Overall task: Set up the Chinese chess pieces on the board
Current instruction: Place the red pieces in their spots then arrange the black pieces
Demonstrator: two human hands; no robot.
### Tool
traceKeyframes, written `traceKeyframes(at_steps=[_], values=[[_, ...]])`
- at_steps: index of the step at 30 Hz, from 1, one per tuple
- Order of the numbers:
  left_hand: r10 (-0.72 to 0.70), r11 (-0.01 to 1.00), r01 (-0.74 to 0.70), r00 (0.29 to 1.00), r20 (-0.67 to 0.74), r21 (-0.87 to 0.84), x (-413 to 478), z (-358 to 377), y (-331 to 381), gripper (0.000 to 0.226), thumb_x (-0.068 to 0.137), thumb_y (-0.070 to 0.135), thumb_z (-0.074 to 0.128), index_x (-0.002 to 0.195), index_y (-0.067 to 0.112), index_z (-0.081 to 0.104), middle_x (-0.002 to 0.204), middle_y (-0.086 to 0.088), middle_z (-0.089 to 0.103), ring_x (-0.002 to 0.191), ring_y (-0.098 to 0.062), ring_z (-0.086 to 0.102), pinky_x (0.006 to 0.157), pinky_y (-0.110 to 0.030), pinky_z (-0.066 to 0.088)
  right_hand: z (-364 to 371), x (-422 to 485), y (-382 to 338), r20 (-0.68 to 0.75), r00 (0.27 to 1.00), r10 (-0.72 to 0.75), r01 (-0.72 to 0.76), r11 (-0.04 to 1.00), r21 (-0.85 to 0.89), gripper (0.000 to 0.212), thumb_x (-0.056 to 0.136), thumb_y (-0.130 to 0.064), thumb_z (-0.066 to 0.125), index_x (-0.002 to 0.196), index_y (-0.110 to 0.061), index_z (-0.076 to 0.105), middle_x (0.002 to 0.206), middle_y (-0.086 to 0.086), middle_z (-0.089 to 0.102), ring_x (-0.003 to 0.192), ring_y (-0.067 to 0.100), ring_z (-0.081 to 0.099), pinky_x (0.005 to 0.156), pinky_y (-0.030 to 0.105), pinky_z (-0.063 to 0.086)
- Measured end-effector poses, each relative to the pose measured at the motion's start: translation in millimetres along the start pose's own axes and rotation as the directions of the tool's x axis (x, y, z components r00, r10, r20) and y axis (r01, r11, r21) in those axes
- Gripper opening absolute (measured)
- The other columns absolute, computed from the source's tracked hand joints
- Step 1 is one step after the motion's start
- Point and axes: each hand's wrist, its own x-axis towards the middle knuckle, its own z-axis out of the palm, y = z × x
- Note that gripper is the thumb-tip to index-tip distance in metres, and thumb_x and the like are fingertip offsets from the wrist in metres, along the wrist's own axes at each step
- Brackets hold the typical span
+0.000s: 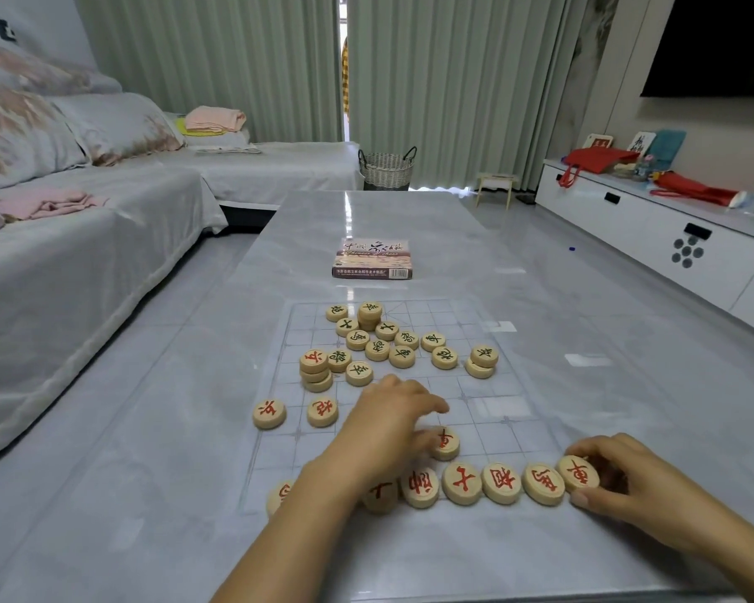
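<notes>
A clear chess board sheet (pixel 488 411) lies on the grey table. Round wooden pieces with black characters lie in a loose heap (pixel 392 341) on its far half, some stacked. A row of red pieces (pixel 497 483) runs along the near edge. My right hand (pixel 619 480) pinches the rightmost red piece (pixel 577 472) of that row. My left hand (pixel 388 420) reaches over the board, its thumb and fingers around a red piece (pixel 445 443) just behind the row. Two red pieces (pixel 297 413) lie at the left, beside a short stack (pixel 315 369).
The game's box (pixel 373 258) lies farther back on the table. A sofa with cushions (pixel 62 211) runs along the left. A woven basket (pixel 386 167) stands past the table's far end, and a white cabinet (pixel 671 237) lines the right wall.
</notes>
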Motion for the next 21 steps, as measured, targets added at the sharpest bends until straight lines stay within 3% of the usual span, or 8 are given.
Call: traceKeyframes(at_steps=[2,6,10,13,15,18,21], values=[[0.001,0.995,-0.007,0.998,0.059,0.096,6,14,9,0.037,0.092,0.032,0.047,0.128,0.027,0.050,0.132,0.000,0.051,0.118,-0.022,0.038,0.099,-0.036,0.031,1,1,4,0.014,1.000,-0.001,0.001,1.000,-0.025,0.034,0.074,-0.030,0.074,0.096,-0.043,0.051,0.102,-0.008,0.051,0.090,0.013,0.055,0.079,0.020,0.045],[-0.012,0.989,-0.002,0.995,0.098,0.145,11,27,12,0.033,0.094,0.034,0.041,0.122,0.026,0.056,0.123,-0.004,0.055,0.111,-0.025,0.042,0.092,-0.037,0.033,1,1,3,0.015,1.000,0.000,0.000,0.999,-0.035,0.036,0.077,-0.031,0.072,0.096,-0.046,0.046,0.103,-0.013,0.048,0.093,0.009,0.054,0.081,0.020,0.044],[-0.077,0.997,0.077,0.994,-0.077,-0.002,8,10,7,0.037,0.090,0.030,0.050,0.126,0.025,0.050,0.125,0.001,0.055,0.116,-0.021,0.043,0.098,-0.036,0.033,0,-2,5,0.009,1.000,-0.014,0.014,1.000,-0.020,0.041,0.077,-0.030,0.072,0.098,-0.049,0.042,0.105,-0.013,0.047,0.094,0.007,0.052,0.079,0.018,0.043],[-0.186,0.976,0.160,0.964,-0.189,-0.144,-13,-14,-11,0.042,0.082,0.029,0.064,0.122,0.023,0.053,0.113,0.003,0.059,0.108,-0.017,0.051,0.098,-0.037,0.041,1,-3,6,0.021,1.000,-0.009,0.009,1.000,-0.015,0.047,0.075,-0.036,0.071,0.105,-0.052,0.039,0.105,-0.012,0.046,0.093,0.006,0.050,0.075,0.016,0.042],[-0.239,0.961,0.204,0.951,-0.196,-0.185,-36,-27,-27,0.044,0.077,0.028,0.070,0.118,0.022,0.055,0.100,0.006,0.058,0.096,-0.014,0.055,0.091,-0.032,0.045,2,-3,6,0.006,1.000,-0.023,0.023,1.000,0.000,0.046,0.071,-0.043,0.071,0.102,-0.056,0.039,0.104,-0.012,0.046,0.092,0.006,0.050,0.076,0.016,0.042],[-0.359,0.923,0.319,0.917,-0.177,-0.216,-73,-43,-57,0.040,0.071,0.027,0.077,0.105,0.026,0.058,0.087,0.008,0.057,0.085,-0.015,0.057,0.075,-0.026,0.045,2,-4,6,0.006,0.999,-0.036,0.036,0.999,0.005,0.041,0.077,-0.034,0.071,0.097,-0.055,0.041,0.107,-0.008,0.047,0.093,0.006,0.051,0.080,0.018,0.042],[-0.447,0.882,0.415,0.887,-0.119,-0.222,-102,-55,-84,0.035,0.068,0.020,0.079,0.093,0.031,0.056,0.089,0.004,0.061,0.082,-0.011,0.058,0.069,-0.017,0.042,1,-5,5,0.007,1.000,-0.028,0.027,0.998,0.051,0.054,0.052,-0.067,0.072,0.097,-0.054,0.045,0.107,-0.007,0.048,0.093,0.007,0.051,0.081,0.021,0.043]])
